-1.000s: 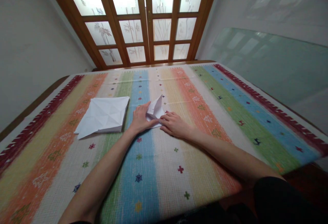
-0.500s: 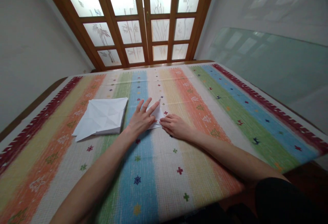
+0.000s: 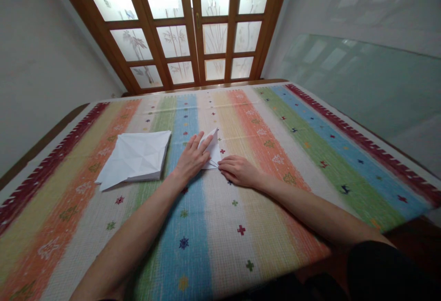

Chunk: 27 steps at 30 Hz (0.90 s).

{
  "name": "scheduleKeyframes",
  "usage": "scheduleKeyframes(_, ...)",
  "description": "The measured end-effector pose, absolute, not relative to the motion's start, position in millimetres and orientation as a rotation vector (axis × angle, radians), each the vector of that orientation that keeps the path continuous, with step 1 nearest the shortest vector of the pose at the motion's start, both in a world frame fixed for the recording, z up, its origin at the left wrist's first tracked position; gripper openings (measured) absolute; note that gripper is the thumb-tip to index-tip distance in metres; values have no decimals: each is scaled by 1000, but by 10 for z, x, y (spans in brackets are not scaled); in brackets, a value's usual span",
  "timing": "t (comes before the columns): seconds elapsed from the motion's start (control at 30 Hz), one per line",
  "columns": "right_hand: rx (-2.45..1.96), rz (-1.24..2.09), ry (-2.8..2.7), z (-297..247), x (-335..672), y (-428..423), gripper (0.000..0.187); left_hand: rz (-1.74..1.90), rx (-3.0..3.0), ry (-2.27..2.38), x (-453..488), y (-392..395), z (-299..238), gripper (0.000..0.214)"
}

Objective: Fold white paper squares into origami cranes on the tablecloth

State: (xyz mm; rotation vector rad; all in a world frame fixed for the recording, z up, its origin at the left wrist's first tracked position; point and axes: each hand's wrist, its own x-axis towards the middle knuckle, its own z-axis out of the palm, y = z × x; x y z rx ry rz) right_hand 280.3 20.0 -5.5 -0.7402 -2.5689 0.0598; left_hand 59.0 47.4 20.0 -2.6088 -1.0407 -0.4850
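Observation:
A small folded sheet of white paper lies on the striped cloth, with a pointed flap rising at its far end. Over its left side rests my left hand, fingers stretched out and slightly apart, covering part of the sheet. My right hand is at the near right corner of the folded paper, its fingers pressed together on that corner; the thumb is hidden. To the left of both hands sits a stack of white paper, its top sheet creased and one corner sticking out toward me.
A striped tablecloth with small printed figures covers the table. Beyond its far edge stand wooden doors with frosted panes. White walls are on both sides, with a pale green glass panel on the right.
My left hand's fingers have come down and closer together on the folded paper. More of its pointed flap shows. My right hand stays at the corner, nearly still.

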Motion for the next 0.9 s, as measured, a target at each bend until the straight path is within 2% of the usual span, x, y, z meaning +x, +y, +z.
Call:
scheduleKeyframes(0.2, -714, 9, -2598, 3, 2778, 190, 25, -481, -2622, -1008, 542, 484, 136, 10)
scheduleKeyframes(0.4, -714, 10, -2591, -22, 2795, 200, 25, -400, -2789, -986, 369, 580, 248, 40)
scheduleKeyframes(0.6, -707, 55, -2549, -37, 2806, 207, 24, -248, -2848, -989, 364, 599, 370, 15)
scheduleKeyframes(0.9, -722, 85, -2518, -63, 2814, 210, 24, -275, -2848, -1138, 415, 593, 352, 19)
